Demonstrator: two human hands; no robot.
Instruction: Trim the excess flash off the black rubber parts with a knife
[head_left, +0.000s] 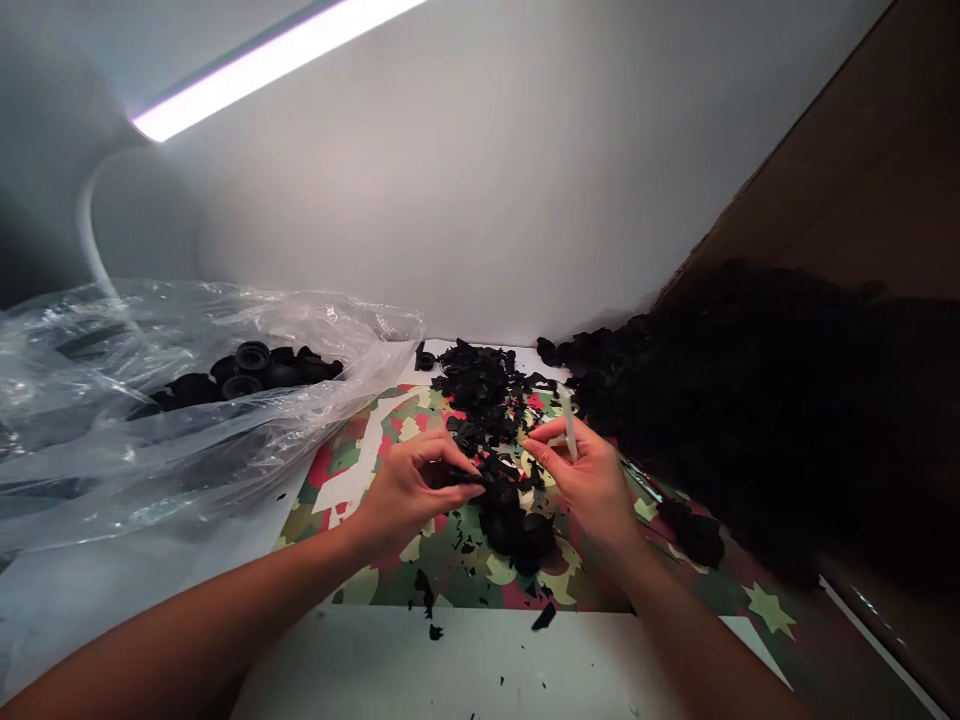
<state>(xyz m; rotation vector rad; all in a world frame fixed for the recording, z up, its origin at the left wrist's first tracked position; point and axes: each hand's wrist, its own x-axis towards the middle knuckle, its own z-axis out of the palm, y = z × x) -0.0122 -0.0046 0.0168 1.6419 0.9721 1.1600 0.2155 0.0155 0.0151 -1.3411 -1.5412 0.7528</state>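
Observation:
My left hand is closed, thumb and forefinger pinching a small black rubber-looking piece. My right hand holds a slim, pale, translucent stick-like tool, which rises between its fingers; its working end cannot be made out. The right thumb and forefinger are close together, a short way right of the left fingertips. Just below and between both hands lie several rounded black rubber-looking parts. A heap of black scraps spreads beyond the fingertips over a patterned sheet.
On the left, a clear plastic bag holds several round black parts. A large dark pile fills the right side beside a brown cardboard panel. A lit tube lamp hangs above. Loose scraps dot the white surface.

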